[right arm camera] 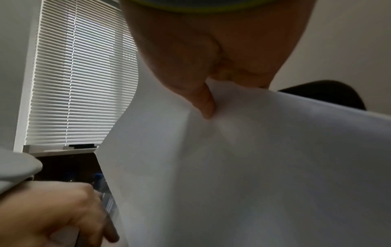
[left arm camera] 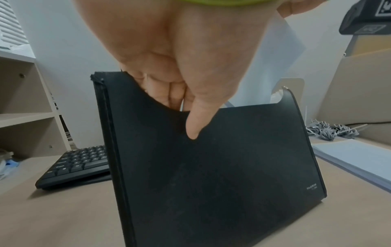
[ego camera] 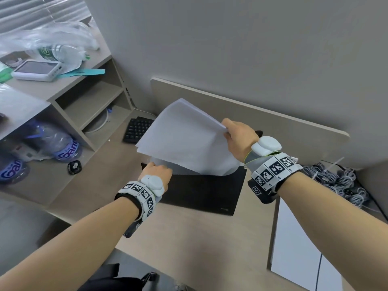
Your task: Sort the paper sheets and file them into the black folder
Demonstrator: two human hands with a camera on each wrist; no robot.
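Note:
The black folder [ego camera: 201, 192] stands upright on the desk, its top open. My left hand [ego camera: 156, 170] grips the folder's [left arm camera: 211, 167] top front edge near its left corner, thumb [left arm camera: 196, 120] outside and fingers inside. My right hand [ego camera: 235, 135] pinches the upper right edge of a stack of white paper sheets [ego camera: 182, 135]. The sheets tilt up and left, and their lower end dips into the folder's mouth. In the right wrist view my thumb [right arm camera: 206, 103] presses on the sheets [right arm camera: 243, 167]. Another pile of white sheets [ego camera: 294, 248] lies on the desk at the right.
A black keyboard [ego camera: 137, 129] lies behind the folder on the left. Bundled grey cables [ego camera: 336, 179] sit at the right. A shelf unit [ego camera: 90, 97] with bottles, plastic bags and a white device [ego camera: 37, 70] stands to the left. A wall partition [ego camera: 252, 114] runs behind the desk.

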